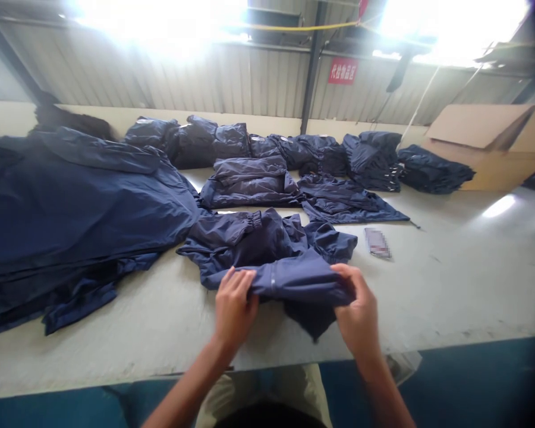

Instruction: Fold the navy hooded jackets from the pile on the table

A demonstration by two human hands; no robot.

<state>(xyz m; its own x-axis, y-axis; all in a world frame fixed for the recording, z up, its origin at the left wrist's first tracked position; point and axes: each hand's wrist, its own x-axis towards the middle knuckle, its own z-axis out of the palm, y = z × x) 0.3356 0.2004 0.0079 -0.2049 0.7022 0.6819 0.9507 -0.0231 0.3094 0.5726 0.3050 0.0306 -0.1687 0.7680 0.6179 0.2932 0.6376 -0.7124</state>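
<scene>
A navy garment (294,276) lies partly bunched on the pale table, its near part folded into a band and lifted between both hands. My left hand (236,303) grips the left end of that band, fingers on top and thumb towards the right. Around the right end, my right hand (356,303) is closed, with its thumb side over the cloth. A dark corner of fabric hangs below the band. Elastic gathers show on the part of the garment lying behind it.
Spread navy garments (89,202) cover the left of the table (450,285). Behind are a folded garment (249,181), a flatter one (352,199) and stacked dark clothes (196,142). A small packet (377,243) lies right; a cardboard box (494,154) stands back right.
</scene>
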